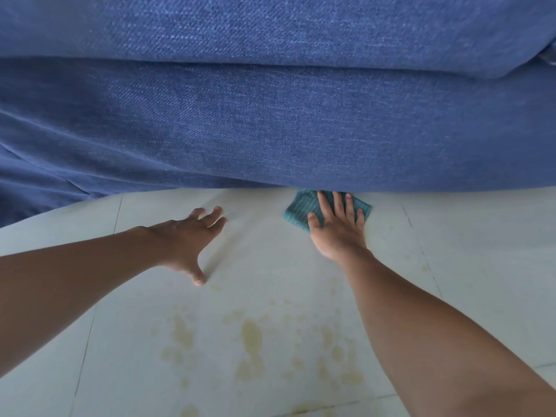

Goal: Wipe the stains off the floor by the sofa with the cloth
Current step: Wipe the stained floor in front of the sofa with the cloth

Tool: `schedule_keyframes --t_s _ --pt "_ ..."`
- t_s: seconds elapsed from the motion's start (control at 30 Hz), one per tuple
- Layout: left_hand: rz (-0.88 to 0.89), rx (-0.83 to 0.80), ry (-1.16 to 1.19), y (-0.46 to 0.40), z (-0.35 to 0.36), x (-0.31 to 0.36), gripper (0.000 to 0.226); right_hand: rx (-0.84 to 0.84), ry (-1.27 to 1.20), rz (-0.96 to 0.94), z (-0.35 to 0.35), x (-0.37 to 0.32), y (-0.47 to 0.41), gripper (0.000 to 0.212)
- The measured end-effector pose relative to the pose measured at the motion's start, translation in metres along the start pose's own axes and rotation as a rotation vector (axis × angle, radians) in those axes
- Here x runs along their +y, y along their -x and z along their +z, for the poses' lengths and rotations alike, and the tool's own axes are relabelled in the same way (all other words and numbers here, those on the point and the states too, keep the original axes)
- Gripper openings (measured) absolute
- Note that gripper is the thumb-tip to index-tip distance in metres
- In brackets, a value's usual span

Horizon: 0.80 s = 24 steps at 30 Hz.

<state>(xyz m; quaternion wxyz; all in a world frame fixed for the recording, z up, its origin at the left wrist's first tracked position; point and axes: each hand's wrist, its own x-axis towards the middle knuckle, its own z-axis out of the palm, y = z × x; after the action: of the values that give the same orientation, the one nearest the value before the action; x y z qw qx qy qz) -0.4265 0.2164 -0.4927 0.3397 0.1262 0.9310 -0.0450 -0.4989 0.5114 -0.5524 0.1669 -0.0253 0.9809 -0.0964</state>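
Observation:
A small teal cloth (304, 206) lies flat on the pale tiled floor (466, 236), right against the base of the blue sofa (270, 121). My right hand (337, 227) presses down on the cloth with its fingers spread, covering most of it. My left hand (186, 239) rests open on the bare floor to the left, fingers apart, holding nothing. Yellowish-brown stains (251, 341) spot the tiles nearer to me, between my two forearms, apart from the cloth.
The sofa fills the whole upper half of the view and overhangs the floor edge. Smaller faint stains (424, 266) dot the tiles to the right of my right arm. Tile joints run across the floor.

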Motion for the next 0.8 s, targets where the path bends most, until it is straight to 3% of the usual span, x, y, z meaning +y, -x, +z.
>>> schedule_keyframes --t_s 0.8 --pt "0.001 -0.044 -0.086 -0.001 -0.005 0.003 0.134 0.042 -0.075 0.284 -0.008 0.091 0.033 0.065"
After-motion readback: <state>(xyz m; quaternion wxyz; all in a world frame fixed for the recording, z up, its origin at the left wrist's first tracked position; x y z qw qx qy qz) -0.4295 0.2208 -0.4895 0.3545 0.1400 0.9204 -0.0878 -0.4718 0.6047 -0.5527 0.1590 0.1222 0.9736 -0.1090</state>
